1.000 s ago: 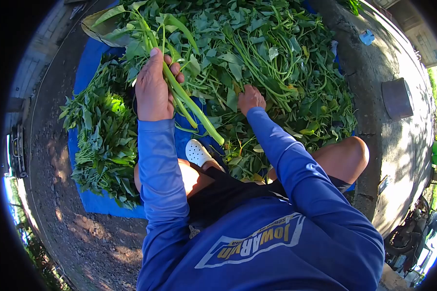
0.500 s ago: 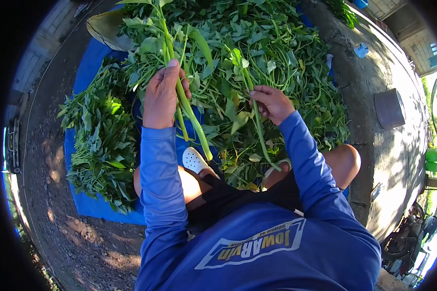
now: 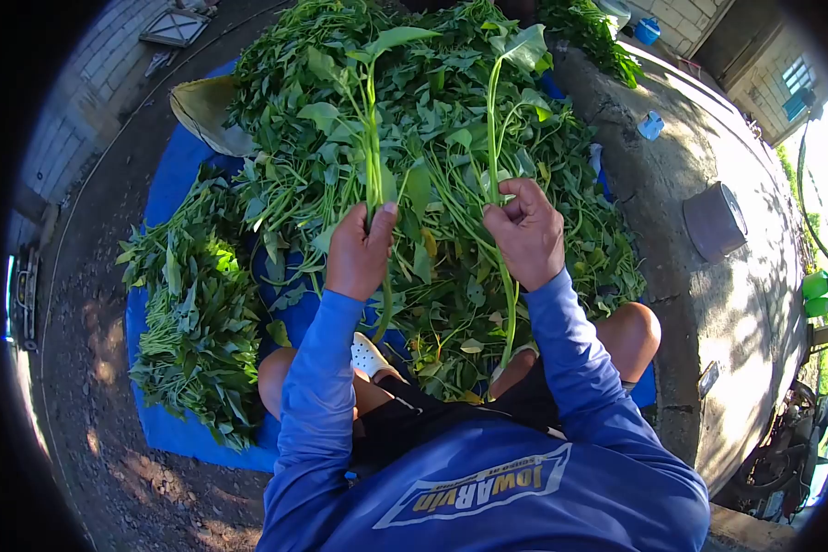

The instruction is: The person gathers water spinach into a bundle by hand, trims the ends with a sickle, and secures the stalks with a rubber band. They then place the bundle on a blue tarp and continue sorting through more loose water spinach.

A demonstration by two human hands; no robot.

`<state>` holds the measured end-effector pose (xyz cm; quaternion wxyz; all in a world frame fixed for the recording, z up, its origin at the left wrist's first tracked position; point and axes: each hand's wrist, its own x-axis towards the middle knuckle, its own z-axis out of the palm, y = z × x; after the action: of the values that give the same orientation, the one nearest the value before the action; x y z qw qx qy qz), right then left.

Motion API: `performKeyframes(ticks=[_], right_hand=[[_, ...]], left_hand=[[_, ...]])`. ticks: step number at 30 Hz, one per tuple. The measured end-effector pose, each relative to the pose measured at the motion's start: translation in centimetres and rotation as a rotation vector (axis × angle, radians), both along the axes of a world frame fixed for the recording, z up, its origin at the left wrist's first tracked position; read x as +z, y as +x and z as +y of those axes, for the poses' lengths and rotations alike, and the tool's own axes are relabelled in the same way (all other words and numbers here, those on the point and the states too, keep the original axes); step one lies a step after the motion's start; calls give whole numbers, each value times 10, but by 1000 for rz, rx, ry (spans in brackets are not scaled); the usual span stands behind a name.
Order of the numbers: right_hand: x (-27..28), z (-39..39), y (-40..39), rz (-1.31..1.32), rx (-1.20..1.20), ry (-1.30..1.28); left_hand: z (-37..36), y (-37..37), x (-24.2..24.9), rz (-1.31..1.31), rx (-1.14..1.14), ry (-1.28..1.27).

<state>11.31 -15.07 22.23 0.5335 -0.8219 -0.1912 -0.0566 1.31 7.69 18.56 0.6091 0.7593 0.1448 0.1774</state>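
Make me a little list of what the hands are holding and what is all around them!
left hand: shut around a bunch of green stalks, held upright
right hand: pinching a single long stalk, also upright
in front: big heap of leafy greens
to the person's left: smaller sorted pile of greens
underneath: blue sheet on the ground
feet: white shoe

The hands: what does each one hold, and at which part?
The left hand grips a small bunch of leafy stalks at mid-stem. The right hand pinches a single leafy stalk at mid-stem.
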Motion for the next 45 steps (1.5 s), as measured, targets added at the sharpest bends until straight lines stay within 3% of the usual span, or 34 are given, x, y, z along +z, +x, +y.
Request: performKeyframes(ticks=[1,3,4,8,11,12,14,15,16,17,19,23,28,33,35,36,37,40,44,45], right_hand=[[0,4,1,42,51,30],[2,11,-5,139,148,81],[10,16,-14,408,227,133],[-61,43,-23,270,223,326],[-79,50,-24,229,234,297],[-76,52,-24,65,292,199],[-42,46,-25,471,414,106],[-52,42,-22,619,413,323],[-53,37,-15,505,353,423],[-37,28,-14,403,198,335],[-40,-2,-3,451,223,81],[-46,-26,-51,889,662,-129],[-70,-24,-76,1226,685,245],[-58,-21,-88,1541,679,705],[-69,-16,-91,1525,707,756],[-71,-11,-96,1528,555,739],[-74,-8,-97,1470,571,693],[-72,-3,-96,1296,605,518],[-64,1,-89,934,841,186],[-71,-4,-84,623,1110,-51]], left_hand=[[-3,2,-5,-8,-41,0],[-23,4,-6,-32,-162,-371],[-33,5,-6,-45,-221,-555],[-48,5,-13,-37,-192,-581],[-45,9,-26,-16,-184,-709],[-47,17,-43,-26,-96,-688],[-50,15,-28,16,-32,-731],[-37,20,-33,1,-30,-657],[-25,17,-41,-9,-32,-577],[-22,16,-35,-62,-18,-627],[-11,17,-26,-144,9,-660],[-1,17,-21,-221,6,-671],[6,15,-12,-262,-180,-828],[14,13,-6,-352,-386,-1012],[14,14,-5,-375,-385,-1014],[14,13,-7,-377,-362,-995],[13,12,-8,-380,-340,-976],[0,12,1,-304,-102,-829],[-7,13,0,-209,40,-740],[-6,13,0,-186,48,-723]])
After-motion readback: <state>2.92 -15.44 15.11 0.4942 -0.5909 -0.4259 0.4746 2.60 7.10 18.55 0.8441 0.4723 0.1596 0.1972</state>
